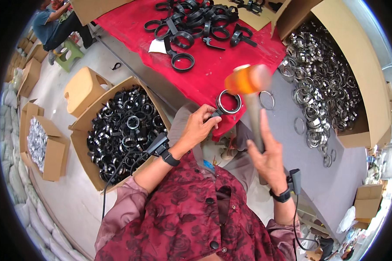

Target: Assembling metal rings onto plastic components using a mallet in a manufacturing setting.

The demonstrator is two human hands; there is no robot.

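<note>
My left hand [199,126] pinches the short black handle of a ring-shaped part [222,109], whose round end rests at the edge of the red cloth and has a shiny metal ring in it. In my right hand [268,160] is a mallet [253,114] with a pale handle, gripped with the index finger stretched along it. Its orange head [247,79], blurred by motion, is raised above and right of the part. A loose metal ring [267,100] lies on the grey tabletop just right of the mallet's handle.
Black ring parts [191,24] are heaped on the red cloth [130,26]. A tipped carton [366,65] at right spills metal rings [320,87] over the grey table [322,187]. At left stand a carton [83,152] of finished-looking rings, a tan stool [83,91] and a seated person [52,26].
</note>
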